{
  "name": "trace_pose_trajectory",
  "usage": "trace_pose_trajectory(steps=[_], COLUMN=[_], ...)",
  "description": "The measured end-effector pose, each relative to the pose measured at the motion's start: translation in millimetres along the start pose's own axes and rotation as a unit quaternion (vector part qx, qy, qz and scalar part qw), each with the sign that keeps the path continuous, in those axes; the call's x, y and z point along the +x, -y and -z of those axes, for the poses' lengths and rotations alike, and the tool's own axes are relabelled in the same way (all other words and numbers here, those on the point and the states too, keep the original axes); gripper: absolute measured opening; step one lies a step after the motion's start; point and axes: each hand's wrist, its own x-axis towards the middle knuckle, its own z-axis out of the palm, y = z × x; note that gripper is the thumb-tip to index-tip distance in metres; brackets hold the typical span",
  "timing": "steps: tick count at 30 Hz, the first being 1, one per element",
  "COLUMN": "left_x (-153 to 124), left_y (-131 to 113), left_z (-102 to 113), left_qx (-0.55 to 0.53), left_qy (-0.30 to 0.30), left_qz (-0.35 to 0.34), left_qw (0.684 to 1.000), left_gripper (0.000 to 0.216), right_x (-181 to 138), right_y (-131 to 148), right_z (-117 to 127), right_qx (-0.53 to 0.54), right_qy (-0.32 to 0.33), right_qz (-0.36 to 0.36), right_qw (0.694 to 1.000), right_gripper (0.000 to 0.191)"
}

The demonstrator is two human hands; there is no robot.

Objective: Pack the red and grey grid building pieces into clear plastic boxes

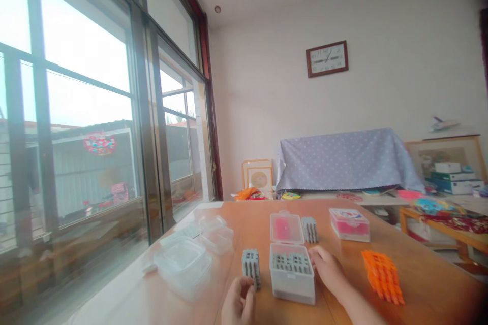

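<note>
My left grip (238, 305) sits low at the near edge of the view. Its fingers curl in against the foot of a grey stack (251, 267) of slotted plastic pieces, but I cannot tell whether they pinch it or only touch it. The stack stands on edge on the surface (427, 284), which I judge leaves its flat sides free for fingers to close on.

My right grip (327, 270) rests loosely spread and holds nothing. Its fingertips are at the right wall of the open clear box (292, 284), probably steadying it. More grey pieces stand upright inside the box in a row. Its lid (286, 227) is tipped back behind it, so the mouth is open towards me.

A second grey stack (310, 229) stands just beside the lid. A closed box (349, 224) with pink contents lies further right. A pile of orange pieces (382, 276) lies near my right wrist, apart from the grey ones. Empty clear tubs (183, 265) sit to the left by the window.
</note>
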Motion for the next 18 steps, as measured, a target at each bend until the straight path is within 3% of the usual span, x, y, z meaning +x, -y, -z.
trace_pose_trajectory(steps=[5, 10, 18], left_x=[0, -5, -5], left_y=[6, 3, 5], left_z=[-3, 0, 2], left_qx=[-0.068, -0.054, -0.066], left_qy=[-0.023, -0.017, -0.016], left_qz=[0.006, 0.008, 0.016], left_qw=[0.997, 0.998, 0.998], left_gripper=[0.038, 0.019, 0.012], right_x=[-22, -53, -98], right_y=[5, 7, 23], right_z=[3, 6, 10], right_qx=[0.028, 0.068, 0.105], right_qy=[-0.025, -0.039, -0.057], right_qz=[-0.013, -0.035, -0.063], right_qw=[0.999, 0.996, 0.991], right_gripper=[0.04, 0.044, 0.049])
